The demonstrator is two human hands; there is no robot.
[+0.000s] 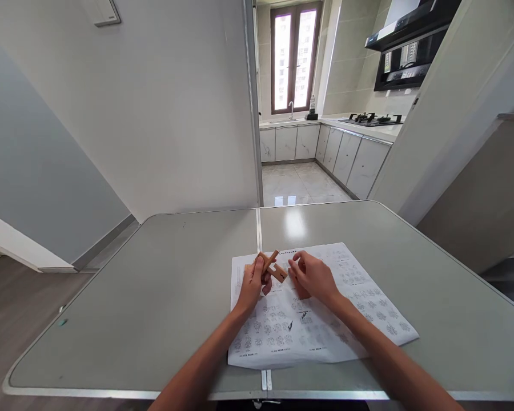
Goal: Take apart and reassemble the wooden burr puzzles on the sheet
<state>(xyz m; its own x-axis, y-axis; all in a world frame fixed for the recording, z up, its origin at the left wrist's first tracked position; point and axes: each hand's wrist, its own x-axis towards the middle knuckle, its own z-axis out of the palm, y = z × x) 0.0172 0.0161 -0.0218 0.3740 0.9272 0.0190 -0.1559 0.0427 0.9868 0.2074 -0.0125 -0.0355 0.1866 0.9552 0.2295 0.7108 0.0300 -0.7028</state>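
Wooden puzzle pieces (278, 273), flat light-brown bars crossed over one another, are gripped in my left hand (252, 282). One bar carries a small dark mark at its right end. My right hand (314, 275) is just to the right, its fingers bent and drawn together. Beneath those fingers lies a redder wooden piece (300, 287); whether they touch it I cannot tell, and anything small in the pinch is hidden. Under both hands spreads a large white printed sheet (325, 348) with rows of small line diagrams and two dark marks.
The grey folding table (154, 308) has a metal seam down its middle and a pale rim. A small green object (62, 322) lies near its left edge. Beyond stand a white wall (188, 114) and a kitchen with a gas hob (372, 119).
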